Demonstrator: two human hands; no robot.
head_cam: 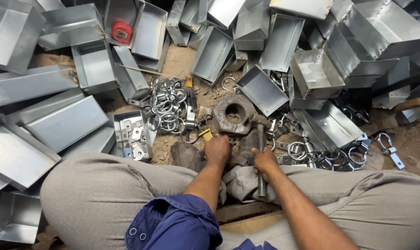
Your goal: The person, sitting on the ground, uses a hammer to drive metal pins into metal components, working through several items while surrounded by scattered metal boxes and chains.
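I sit cross-legged on the ground. My right hand [264, 162] grips a metal hammer [261, 139] by its shaft, with the head up near a rusty iron block [235, 113] that has a round hole. My left hand [217, 150] is closed on a yellow-handled tool [205, 134] just in front of that block. A grey cloth [237, 178] lies under both hands on my lap.
Several galvanised sheet-metal trays [66, 122] are heaped all round. A pile of shiny metal rings and clips [169, 106] lies left of the block, more rings [339, 155] at the right. A red tape measure [122, 32] sits in a far tray. A small tray [132, 134] holds brackets.
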